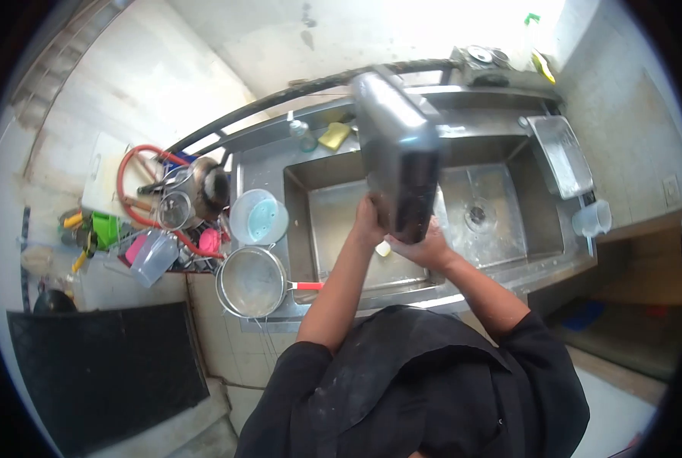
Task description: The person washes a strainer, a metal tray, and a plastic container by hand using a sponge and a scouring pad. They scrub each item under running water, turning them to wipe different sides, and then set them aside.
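Both my hands grip a deep rectangular metal pan [394, 137], tilted up on end over the double-basin steel sink [299, 229]. My left hand [368, 223] is closed on its lower left edge. At the bottom edge, my right hand [426, 249] is closed too, its fingers partly hidden by the pan. The pan is somewhat blurred and covers the middle of the sink. Just below it shows a small pale yellow thing [383, 249] whose kind I cannot make out.
On the left counter stand a clear tub [238, 217] and a red-handled strainer [253, 282], beside crowded utensils and a kettle [210, 187]. Behind the sink are a yellow sponge [334, 136] and a pump bottle [301, 133]. Right: another metal pan [559, 156] and a plastic jug [593, 219].
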The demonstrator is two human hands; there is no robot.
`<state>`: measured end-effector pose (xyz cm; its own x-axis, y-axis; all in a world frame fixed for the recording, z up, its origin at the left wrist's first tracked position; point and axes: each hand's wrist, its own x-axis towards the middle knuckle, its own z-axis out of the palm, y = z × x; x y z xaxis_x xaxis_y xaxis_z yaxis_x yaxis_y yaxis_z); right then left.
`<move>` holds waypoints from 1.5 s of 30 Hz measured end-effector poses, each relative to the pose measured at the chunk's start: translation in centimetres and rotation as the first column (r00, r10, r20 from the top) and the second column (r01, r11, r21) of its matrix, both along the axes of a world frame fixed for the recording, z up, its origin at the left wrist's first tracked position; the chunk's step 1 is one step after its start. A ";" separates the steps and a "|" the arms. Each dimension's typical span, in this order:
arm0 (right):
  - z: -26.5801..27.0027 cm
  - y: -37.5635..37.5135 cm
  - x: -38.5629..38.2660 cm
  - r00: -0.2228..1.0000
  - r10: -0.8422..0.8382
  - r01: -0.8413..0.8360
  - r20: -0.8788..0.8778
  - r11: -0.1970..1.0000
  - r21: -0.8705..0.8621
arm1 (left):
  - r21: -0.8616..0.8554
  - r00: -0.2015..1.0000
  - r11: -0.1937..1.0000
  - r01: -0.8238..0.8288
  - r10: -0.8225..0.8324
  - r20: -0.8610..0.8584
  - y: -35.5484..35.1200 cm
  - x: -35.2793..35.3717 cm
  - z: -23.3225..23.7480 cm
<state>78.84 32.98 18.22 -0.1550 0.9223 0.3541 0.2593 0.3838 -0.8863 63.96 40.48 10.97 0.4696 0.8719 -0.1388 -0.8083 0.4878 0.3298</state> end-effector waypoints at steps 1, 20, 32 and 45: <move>0.5 -0.1 2.6 0.972 0.012 -0.029 0.236 0.997 0.066 | -0.017 0.962 0.996 0.084 -0.085 -0.258 -0.7 -0.2 0.1; -21.8 -6.1 23.1 0.490 -0.248 0.497 0.836 0.867 -0.035 | -0.070 0.541 0.966 0.249 -0.199 -0.817 -8.9 7.5 -15.3; -22.4 -3.8 10.5 0.681 0.016 0.095 0.732 0.989 -0.110 | 0.099 0.393 0.994 0.047 0.073 -0.917 -10.1 9.9 -18.0; -23.4 -5.1 9.6 0.516 -0.154 0.312 0.843 0.950 -0.017 | 0.201 0.336 0.977 0.071 0.166 -0.927 -10.2 9.9 -17.0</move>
